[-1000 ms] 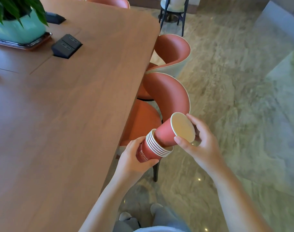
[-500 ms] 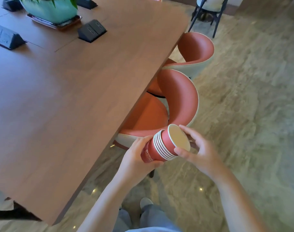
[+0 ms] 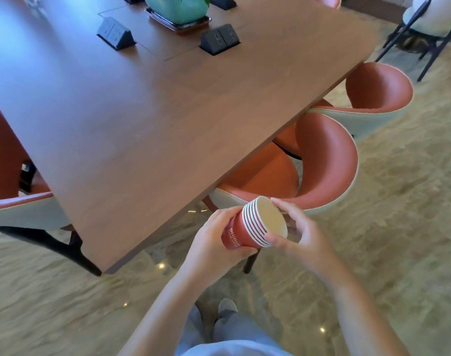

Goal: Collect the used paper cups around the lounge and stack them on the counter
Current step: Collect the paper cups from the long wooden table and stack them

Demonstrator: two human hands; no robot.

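A stack of several red paper cups (image 3: 247, 231) with white rims lies tilted on its side between my hands, its cream inside facing right. My left hand (image 3: 214, 240) grips the red body of the stack from the left and below. My right hand (image 3: 300, 236) holds the rim end, thumb under the rims and fingers curled over the top edge. The innermost cup sits fully nested in the stack. I hold the stack in the air just off the near corner of the wooden table (image 3: 147, 119), over the floor.
A potted plant in a teal pot (image 3: 178, 7) on a tray and black socket boxes (image 3: 219, 39) sit on the table's far part. Red chairs (image 3: 324, 165) are tucked at the table's right side, another (image 3: 11, 199) at the left. Marble floor lies to the right.
The last cup, sticking out of the stack a second ago, has been pushed fully in. My view has swung left, showing more of the table.
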